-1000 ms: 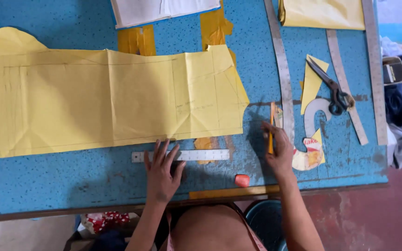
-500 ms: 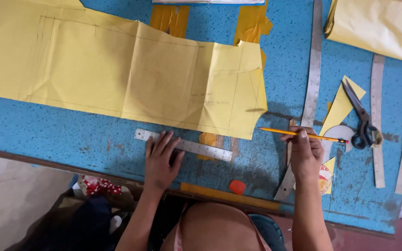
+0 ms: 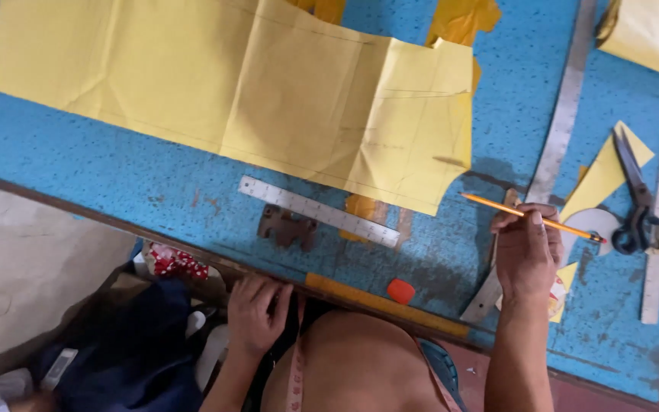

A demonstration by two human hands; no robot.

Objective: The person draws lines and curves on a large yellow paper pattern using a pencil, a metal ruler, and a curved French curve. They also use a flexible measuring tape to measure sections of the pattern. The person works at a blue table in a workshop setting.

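Nearest the camera, low in the frame, the left hand point(image 3: 257, 314) curls its fingers over the near edge of the worn blue work table point(image 3: 116, 179), gripping nothing but the rim as far as this angle lets me judge. Just right of it, the right hand point(image 3: 526, 255) pinches a yellow pencil point(image 3: 532, 218) between thumb and fingers, tip aimed left at the sheet. A small orange eraser point(image 3: 401, 291) sits by the table edge. Further up, mid-frame, a short steel ruler point(image 3: 318, 211) lies slanted just below the big creased yellow paper pattern sheet point(image 3: 268, 99), which fills the upper left. Far right, black-handled scissors point(image 3: 634, 198) rest. For clean marking, the ruler wants pressing flat on the sheet and the pencil kept tight to its edge.
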